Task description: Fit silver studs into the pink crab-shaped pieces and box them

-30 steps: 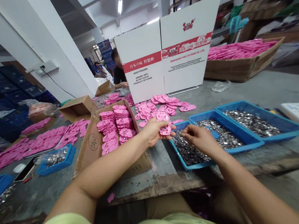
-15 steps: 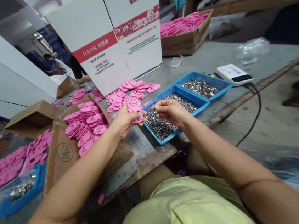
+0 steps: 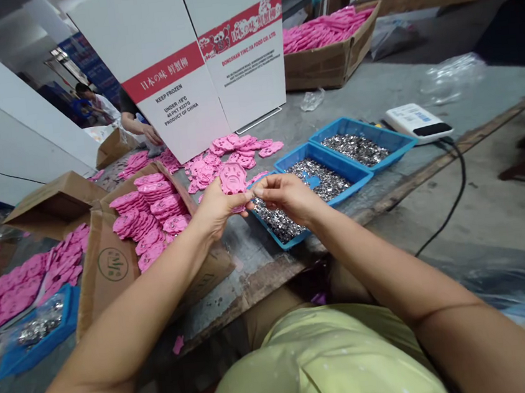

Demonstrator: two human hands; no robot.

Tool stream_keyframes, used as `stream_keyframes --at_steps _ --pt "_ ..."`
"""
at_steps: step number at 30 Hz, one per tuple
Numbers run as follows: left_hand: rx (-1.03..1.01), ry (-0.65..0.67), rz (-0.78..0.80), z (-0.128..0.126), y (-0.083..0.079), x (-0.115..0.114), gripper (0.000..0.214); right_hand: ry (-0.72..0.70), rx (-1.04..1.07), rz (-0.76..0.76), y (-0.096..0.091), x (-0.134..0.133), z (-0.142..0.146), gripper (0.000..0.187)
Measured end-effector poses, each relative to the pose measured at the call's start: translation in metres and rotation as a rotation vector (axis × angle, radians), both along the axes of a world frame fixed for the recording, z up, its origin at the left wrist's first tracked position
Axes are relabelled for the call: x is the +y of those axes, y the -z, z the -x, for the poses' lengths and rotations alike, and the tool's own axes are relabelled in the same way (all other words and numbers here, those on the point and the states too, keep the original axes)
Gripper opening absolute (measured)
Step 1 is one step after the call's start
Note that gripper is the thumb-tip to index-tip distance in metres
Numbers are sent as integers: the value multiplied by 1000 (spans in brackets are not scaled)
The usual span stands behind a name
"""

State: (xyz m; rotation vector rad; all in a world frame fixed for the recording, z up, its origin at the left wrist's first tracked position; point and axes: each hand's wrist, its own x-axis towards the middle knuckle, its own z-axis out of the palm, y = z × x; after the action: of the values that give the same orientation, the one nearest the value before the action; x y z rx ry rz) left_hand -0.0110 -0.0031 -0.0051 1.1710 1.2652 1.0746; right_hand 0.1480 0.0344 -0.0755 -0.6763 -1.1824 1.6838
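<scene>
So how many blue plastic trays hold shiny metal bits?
4: nearest tray, by the right hand; middle tray behind it; far tray beyond; left tray, beside the open brown cardboard box. More may be hidden.

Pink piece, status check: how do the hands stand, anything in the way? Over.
Left hand holding pink piece. Right hand pinched close beside left, by near tray; contents too small to tell. No obstruction seen between hands.

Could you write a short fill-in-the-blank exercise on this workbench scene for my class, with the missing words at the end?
The flat piece in the left hand is coloured ____.
The three trays nearest the right hand are coloured ____.
The white cardboard is printed "KEEP ____".

Missing words: pink; blue; FROZEN.
</scene>
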Motion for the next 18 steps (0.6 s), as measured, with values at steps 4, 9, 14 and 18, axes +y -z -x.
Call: stream_keyframes --at_steps 4,9,14,18 --pt "0 -70 -28 -1 -2 0 53 22 4 -37 -4 -1 5 47" --pt "-18 -125 -42 -1 -3 0 50 117 98 1 -2 -5 13 52" --pt "-33 -95 -28 0 -4 -1 49 171 98 -116 0 -4 22 48" --pt "-66 -82 -2 0 -5 -1 45 207 134 -125 -4 1 16 42"
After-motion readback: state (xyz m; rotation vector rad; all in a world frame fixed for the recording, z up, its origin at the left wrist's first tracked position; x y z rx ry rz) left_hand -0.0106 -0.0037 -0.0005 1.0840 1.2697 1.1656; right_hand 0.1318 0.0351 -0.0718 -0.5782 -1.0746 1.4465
